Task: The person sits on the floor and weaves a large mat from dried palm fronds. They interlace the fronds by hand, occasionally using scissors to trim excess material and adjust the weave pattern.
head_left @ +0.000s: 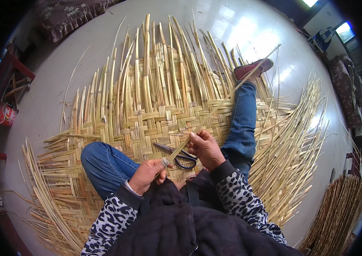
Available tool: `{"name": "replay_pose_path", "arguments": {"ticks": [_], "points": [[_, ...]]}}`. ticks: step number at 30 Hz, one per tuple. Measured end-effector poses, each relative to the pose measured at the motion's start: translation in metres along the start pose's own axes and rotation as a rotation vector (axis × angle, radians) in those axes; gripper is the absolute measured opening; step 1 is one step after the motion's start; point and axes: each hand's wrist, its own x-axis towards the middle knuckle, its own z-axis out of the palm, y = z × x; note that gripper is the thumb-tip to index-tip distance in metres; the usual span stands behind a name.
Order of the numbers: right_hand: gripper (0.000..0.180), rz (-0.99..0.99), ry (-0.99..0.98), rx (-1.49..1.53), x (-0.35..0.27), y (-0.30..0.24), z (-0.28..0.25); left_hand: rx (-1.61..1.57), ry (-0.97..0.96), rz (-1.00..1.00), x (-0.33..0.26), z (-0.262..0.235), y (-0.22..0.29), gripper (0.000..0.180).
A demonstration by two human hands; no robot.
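Observation:
A long pale reed strip (pixel 215 110) runs from my left hand (pixel 147 174), past my right hand, up toward my outstretched foot. My left hand pinches its lower end, with a light-coloured wrap showing on one finger. My right hand (pixel 207 150) grips the strip a little farther up, fingers closed round it. Beneath the strip, between both hands, lies a pair of scissors (pixel 185 160) with dark loop handles and blades pointing to the upper left. The scissors rest on a woven reed mat (pixel 144 123), on which I sit. Its unwoven reed ends fan outward on the far side.
Loose reeds (pixel 289 158) spread along the mat's right side, and more (pixel 46 198) along its left. A stack of brown stalks (pixel 336 213) stands at the lower right. My bent left knee and stretched right leg (pixel 243 123) lie across the mat. A cloth-covered seat (pixel 63 19) is far left.

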Motion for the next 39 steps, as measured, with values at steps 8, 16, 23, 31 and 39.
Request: {"name": "replay_pose_path", "arguments": {"ticks": [8,16,23,31,39], "points": [[0.012,0.019,-0.212,0.129,-0.007,-0.014,0.003,-0.369,-0.337,-0.134,-0.002,-0.013,-0.004,0.029],[0.009,-0.045,-0.182,0.146,-0.002,-0.004,-0.001,-0.139,-0.212,-0.052,0.007,-0.011,-0.004,0.03],[0.012,-0.105,-0.117,-0.017,0.0,-0.001,0.003,0.143,-0.082,0.11,0.019,0.006,0.013,0.026],[0.014,-0.151,-0.098,-0.256,0.001,0.003,0.015,0.376,0.167,0.364,0.033,0.026,0.016,0.015],[0.008,0.028,-0.165,0.039,-0.002,0.003,0.01,0.006,-0.01,0.154,0.026,0.02,0.017,0.015]]}}
